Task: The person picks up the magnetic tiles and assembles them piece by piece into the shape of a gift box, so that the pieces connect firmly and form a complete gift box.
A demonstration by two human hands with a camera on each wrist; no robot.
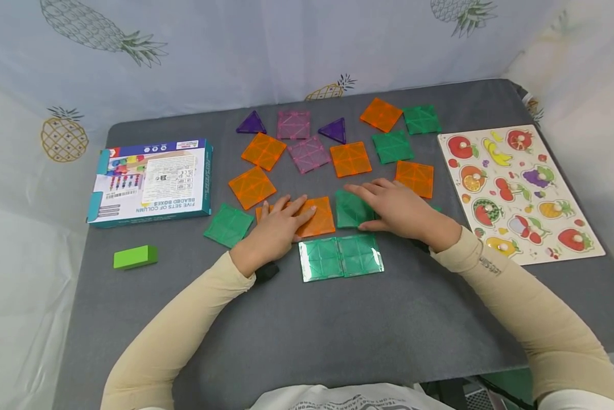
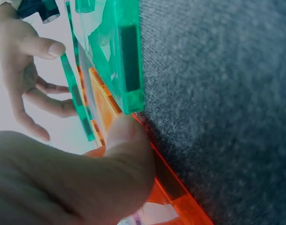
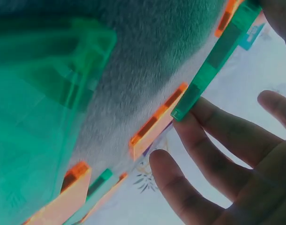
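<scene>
The left hand (image 1: 272, 233) is resting, fingers spread, on an orange tile (image 1: 321, 215) at mid-tabletop. The right hand (image 1: 403, 212) is pinching a green tile (image 1: 351, 209) just beside it. Two green squares (image 1: 319, 259) are lying side by side toward the tabletop's (image 1: 337, 330) near edge. A cardboard box (image 1: 170, 179) is lying near the far left corner; a fruit board (image 1: 509, 213) is lying along the right edge.
</scene>
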